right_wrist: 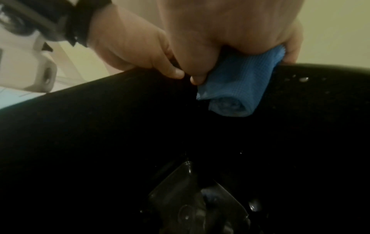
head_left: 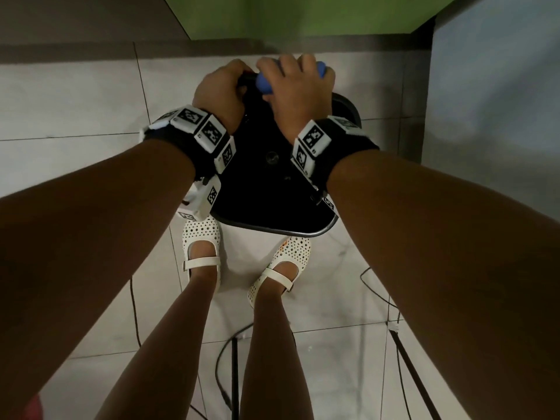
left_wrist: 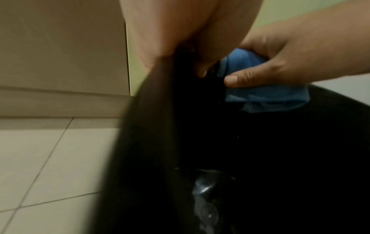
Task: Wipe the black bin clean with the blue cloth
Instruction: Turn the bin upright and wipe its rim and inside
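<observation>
The black bin stands on the tiled floor in front of my feet, open top toward me. My left hand grips its far rim at the left, fingers curled over the edge. My right hand holds the folded blue cloth and presses it on the far rim just right of the left hand. In the right wrist view the blue cloth hangs over the rim into the bin, with my thumb on it. The blue cloth shows the same way in the left wrist view.
White specks dot the bin's inner wall right of the cloth. A green wall rises close behind the bin and a grey panel stands at the right. Black cables and a stand leg lie on the floor behind my feet.
</observation>
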`<action>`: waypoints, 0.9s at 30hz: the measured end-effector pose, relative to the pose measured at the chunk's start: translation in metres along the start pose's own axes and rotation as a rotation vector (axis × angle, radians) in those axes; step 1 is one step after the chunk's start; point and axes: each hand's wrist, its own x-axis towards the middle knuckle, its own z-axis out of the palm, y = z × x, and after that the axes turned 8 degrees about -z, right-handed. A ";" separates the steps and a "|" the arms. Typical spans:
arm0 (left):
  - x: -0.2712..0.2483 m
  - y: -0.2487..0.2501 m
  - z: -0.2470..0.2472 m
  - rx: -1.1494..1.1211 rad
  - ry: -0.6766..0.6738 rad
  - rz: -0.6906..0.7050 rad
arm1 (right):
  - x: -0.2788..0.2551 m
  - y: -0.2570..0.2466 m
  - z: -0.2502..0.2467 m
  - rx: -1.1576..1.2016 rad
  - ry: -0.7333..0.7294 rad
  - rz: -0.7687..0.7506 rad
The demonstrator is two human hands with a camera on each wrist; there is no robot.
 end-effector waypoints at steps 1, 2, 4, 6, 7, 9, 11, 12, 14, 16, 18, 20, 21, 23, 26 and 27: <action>-0.001 -0.003 0.001 -0.028 -0.001 0.012 | 0.001 0.001 0.000 0.003 -0.001 0.010; -0.001 -0.007 0.001 -0.057 -0.004 0.016 | 0.001 0.002 0.000 0.006 -0.006 0.019; -0.003 -0.012 0.002 -0.096 0.006 0.008 | -0.001 0.004 0.000 0.011 -0.024 0.047; -0.004 -0.013 0.005 -0.117 0.032 -0.004 | -0.006 0.006 -0.001 0.024 -0.028 0.089; -0.005 -0.013 0.006 -0.128 0.040 -0.007 | -0.010 0.008 -0.002 0.040 -0.028 0.121; -0.006 -0.013 0.008 -0.143 0.048 -0.016 | -0.020 0.016 -0.005 0.073 -0.033 0.212; -0.007 -0.013 0.009 -0.166 0.052 -0.024 | -0.036 0.030 -0.005 0.157 -0.038 0.360; -0.008 -0.013 0.010 -0.185 0.059 -0.033 | -0.046 0.036 -0.004 0.258 -0.023 0.464; -0.009 -0.013 0.012 -0.209 0.068 -0.051 | -0.065 0.042 0.001 0.524 0.054 0.669; -0.012 -0.012 0.015 -0.194 0.071 -0.056 | -0.076 0.040 0.005 0.690 0.117 0.810; -0.015 -0.012 0.017 -0.176 0.073 -0.052 | -0.079 0.036 0.004 0.759 0.137 0.835; -0.015 -0.012 0.018 -0.164 0.078 -0.046 | -0.080 0.034 0.001 0.797 0.129 0.816; -0.014 -0.012 0.018 -0.161 0.084 -0.046 | -0.081 0.035 0.000 0.807 0.131 0.815; -0.014 -0.014 0.018 -0.153 0.095 -0.055 | -0.085 0.033 0.002 0.819 0.149 0.867; -0.016 -0.017 0.019 -0.159 0.119 -0.077 | -0.095 0.024 0.012 0.831 0.145 0.954; -0.017 -0.019 0.018 -0.168 0.122 -0.084 | -0.099 0.020 0.016 0.819 0.133 0.977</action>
